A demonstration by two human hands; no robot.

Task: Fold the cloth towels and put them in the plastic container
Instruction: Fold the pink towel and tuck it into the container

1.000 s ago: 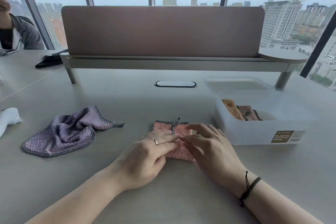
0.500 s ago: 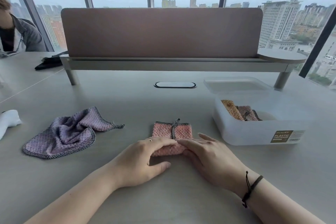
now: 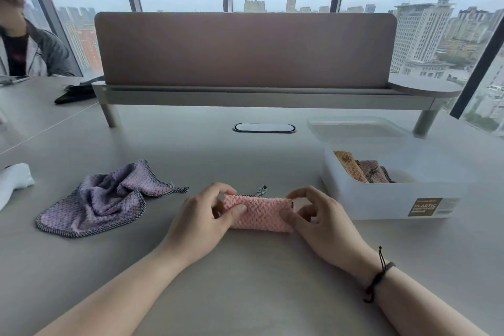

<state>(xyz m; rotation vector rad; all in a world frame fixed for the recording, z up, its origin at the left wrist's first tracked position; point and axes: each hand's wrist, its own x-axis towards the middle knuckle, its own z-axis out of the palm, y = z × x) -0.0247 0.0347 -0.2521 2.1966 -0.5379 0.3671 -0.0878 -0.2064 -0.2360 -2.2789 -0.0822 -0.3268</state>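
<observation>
A grey tabletop seen from above the person's own arms. At far left lies a white object, partly cut off by the frame edge. Next comes a purple towel, crumpled and unfolded. At centre, a pink towel folded into a narrow strip rests on the tabletop, its hanging loop poking out behind. The left hand pinches its left end, thumb in front, fingers curled over the back edge. The right hand pinches the right end likewise. Just right stands an open, translucent plastic container holding what look like two folded towels. Its lid lies behind it.
</observation>
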